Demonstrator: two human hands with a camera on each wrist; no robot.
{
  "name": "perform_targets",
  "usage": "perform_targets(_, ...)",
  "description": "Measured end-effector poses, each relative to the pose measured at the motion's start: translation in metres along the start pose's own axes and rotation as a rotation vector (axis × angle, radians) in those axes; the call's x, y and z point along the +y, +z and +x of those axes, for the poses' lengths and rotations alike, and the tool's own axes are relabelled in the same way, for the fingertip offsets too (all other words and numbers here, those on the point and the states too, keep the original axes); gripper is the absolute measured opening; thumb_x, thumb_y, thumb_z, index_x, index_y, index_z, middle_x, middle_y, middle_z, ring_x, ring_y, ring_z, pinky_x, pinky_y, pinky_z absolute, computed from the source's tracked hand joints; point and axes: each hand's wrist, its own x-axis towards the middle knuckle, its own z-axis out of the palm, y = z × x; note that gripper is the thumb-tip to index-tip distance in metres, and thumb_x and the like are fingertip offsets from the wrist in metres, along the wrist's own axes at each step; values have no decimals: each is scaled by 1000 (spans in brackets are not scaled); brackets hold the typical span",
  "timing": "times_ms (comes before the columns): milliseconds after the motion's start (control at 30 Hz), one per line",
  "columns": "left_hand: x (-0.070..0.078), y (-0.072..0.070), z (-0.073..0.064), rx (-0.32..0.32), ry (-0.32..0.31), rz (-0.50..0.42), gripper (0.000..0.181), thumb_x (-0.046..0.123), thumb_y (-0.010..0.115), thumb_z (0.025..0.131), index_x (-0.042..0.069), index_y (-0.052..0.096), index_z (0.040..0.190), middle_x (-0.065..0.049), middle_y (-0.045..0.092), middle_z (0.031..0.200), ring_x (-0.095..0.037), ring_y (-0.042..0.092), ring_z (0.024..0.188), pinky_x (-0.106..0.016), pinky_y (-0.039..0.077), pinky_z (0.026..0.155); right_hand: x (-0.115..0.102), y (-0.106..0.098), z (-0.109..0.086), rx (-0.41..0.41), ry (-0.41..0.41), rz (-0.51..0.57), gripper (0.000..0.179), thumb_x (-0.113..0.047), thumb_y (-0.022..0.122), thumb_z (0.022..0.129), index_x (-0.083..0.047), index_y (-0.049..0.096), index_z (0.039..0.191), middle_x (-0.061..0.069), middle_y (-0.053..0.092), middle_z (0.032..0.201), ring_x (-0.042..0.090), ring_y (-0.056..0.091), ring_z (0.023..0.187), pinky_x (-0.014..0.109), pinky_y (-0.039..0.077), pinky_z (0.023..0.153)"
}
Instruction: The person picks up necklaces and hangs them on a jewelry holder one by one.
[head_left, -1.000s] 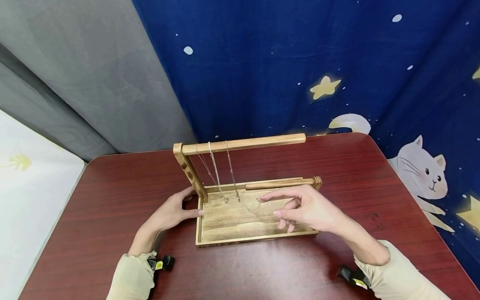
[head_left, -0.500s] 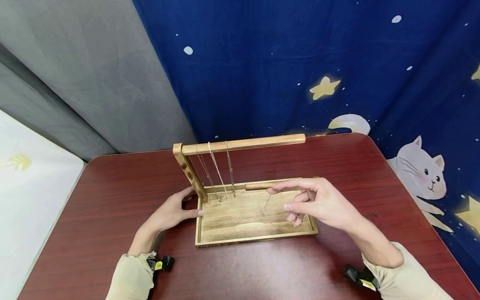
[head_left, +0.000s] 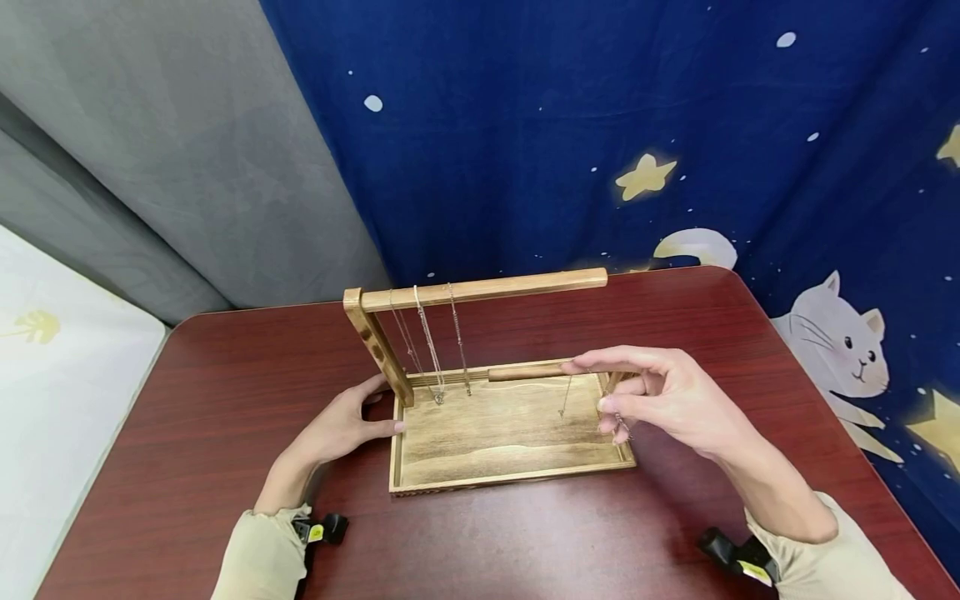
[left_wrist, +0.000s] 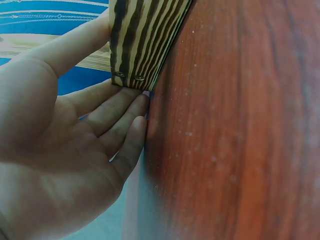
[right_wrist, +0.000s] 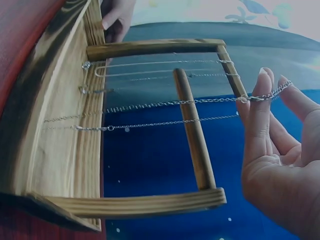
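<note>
A wooden jewelry stand has a tray base, a tall left post and a lower bar on the right. My left hand holds the tray's left end, thumb on the rim, other fingers by the post's foot; the left wrist view shows these fingers against the striped end. Several chain strands hang from the upper bar, among them a silver necklace. Over the tray's right side, my right hand pinches another silver chain necklace, part of it dangling from the index fingertip. The low post is partly hidden.
The stand sits on a dark red table. Behind it hang a blue curtain with stars and a grey curtain. A black wrist camera sits at the right sleeve.
My right hand has moved rightward with the chain, lifting its dangling end off the tray's middle. The hanging necklaces have swung slightly. My left hand has stayed in place.
</note>
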Motion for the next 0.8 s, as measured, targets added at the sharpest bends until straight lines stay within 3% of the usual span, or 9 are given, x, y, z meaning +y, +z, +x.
perform_targets(233, 0, 0, 0, -1, -11, -3, 81, 29, 81, 85, 0, 41, 149, -19, 51, 144, -38, 51, 129, -54, 40, 105, -6, -9, -8, -1, -39, -18, 46, 16, 55, 91, 4, 56, 135, 20, 61, 132, 21, 68, 70, 36, 56, 52)
perform_targets(800, 1, 0, 0, -6, -24, -29, 82, 30, 82, 84, 5, 41, 150, -13, 49, 146, -31, 49, 131, -51, 41, 105, -14, -31, -26, 116, -117, -7, 37, 17, 45, 96, 5, 59, 128, 12, 71, 113, 22, 65, 62, 34, 49, 46)
